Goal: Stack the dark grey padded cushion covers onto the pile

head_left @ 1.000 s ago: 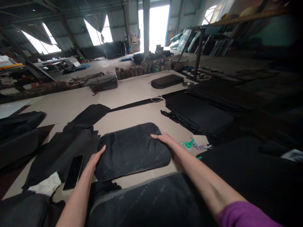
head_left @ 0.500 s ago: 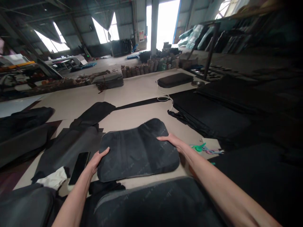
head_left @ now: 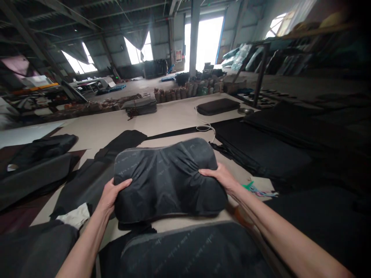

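Above the table (head_left: 174, 112), both hands (head_left: 108, 193) pinching the dark cushion (head_left: 166, 179), fingers hidden beneath, phone covered.

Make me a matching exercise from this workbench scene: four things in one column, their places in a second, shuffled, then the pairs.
1. dark grey padded cushion
2. white crumpled cloth
3. green-handled tool
4. flat black rectangular case

A. far on the table, near the white cable
B. held between left hand and right hand
C. right of the right hand
D. left of the left hand

Pairs: 1-B, 2-D, 3-C, 4-A
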Available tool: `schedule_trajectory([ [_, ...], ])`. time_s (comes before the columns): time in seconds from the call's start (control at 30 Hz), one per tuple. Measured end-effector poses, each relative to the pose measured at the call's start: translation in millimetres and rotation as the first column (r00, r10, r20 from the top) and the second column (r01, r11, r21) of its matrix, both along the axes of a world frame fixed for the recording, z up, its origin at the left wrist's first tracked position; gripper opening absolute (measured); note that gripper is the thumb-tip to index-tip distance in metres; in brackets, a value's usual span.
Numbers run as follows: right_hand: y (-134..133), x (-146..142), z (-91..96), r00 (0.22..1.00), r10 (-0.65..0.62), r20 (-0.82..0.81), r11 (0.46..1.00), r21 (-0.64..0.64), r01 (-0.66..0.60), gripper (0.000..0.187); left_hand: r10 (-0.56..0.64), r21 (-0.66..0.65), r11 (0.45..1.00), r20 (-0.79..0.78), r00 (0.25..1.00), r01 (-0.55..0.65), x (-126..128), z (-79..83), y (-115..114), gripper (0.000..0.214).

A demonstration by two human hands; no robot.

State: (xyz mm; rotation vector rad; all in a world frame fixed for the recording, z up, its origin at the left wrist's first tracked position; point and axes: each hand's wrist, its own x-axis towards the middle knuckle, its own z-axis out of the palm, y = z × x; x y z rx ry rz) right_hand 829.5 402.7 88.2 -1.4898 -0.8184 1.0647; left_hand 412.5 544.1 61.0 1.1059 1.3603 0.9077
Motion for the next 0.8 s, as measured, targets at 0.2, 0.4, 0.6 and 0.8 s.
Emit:
schedule_trajectory([
  [0.2, -20.0, 8.8, 8.7, 0.995, -0.072, 0.065, 0.978, 0.2, 0.058, 0.075, 0.095, 0.281, 0.955, 0.015, 0.995, -0.095, -41.7, 15.0, -12.7, 0.081],
  [0.4, -33.3, 4.1, -41.1, 0.973, 0.175, 0.15, 0.984, -0.002, -0.177, 0.052, -0.065, 0.004, 0.998, -0.003, 0.998, 0.065, -60.6, -49.2, -33.6, 0.066],
  [0.6, -28.8, 1.5, -57.5, 0.975, 0.127, 0.183, 0.992, -0.015, -0.127, 0.064, -0.165, 0.047, 0.985, -0.069, 0.984, 0.168, -72.9, -60.6, -37.1, 0.069],
  [0.8, -27.2, -2.4, -62.7, 0.961, 0.169, 0.218, 0.986, -0.042, -0.164, 0.066, -0.063, 0.103, 0.992, -0.151, 0.987, 0.079, -64.2, -61.3, -35.2, 0.076],
])
